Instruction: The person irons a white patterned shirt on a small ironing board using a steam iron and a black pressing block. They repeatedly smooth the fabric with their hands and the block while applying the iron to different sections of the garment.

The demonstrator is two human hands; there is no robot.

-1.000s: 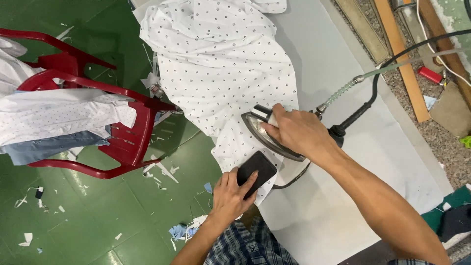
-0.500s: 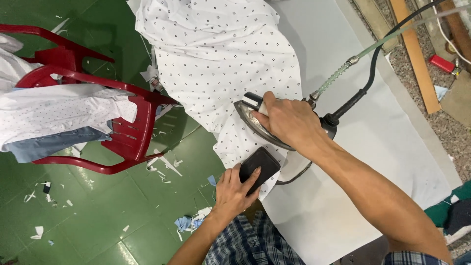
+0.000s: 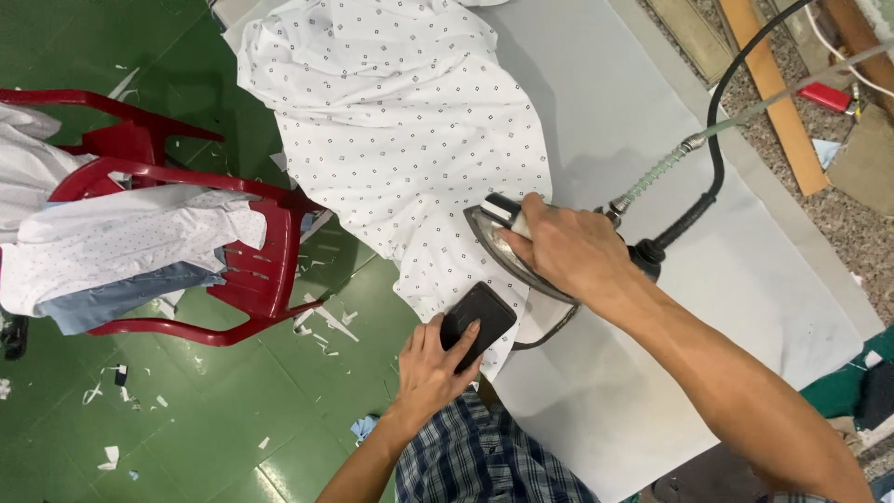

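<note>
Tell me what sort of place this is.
Probably a garment pressing workshop: a steam iron with hose on a padded ironing table, a dotted white shirt under it, more shirts heaped on a red plastic chair.
</note>
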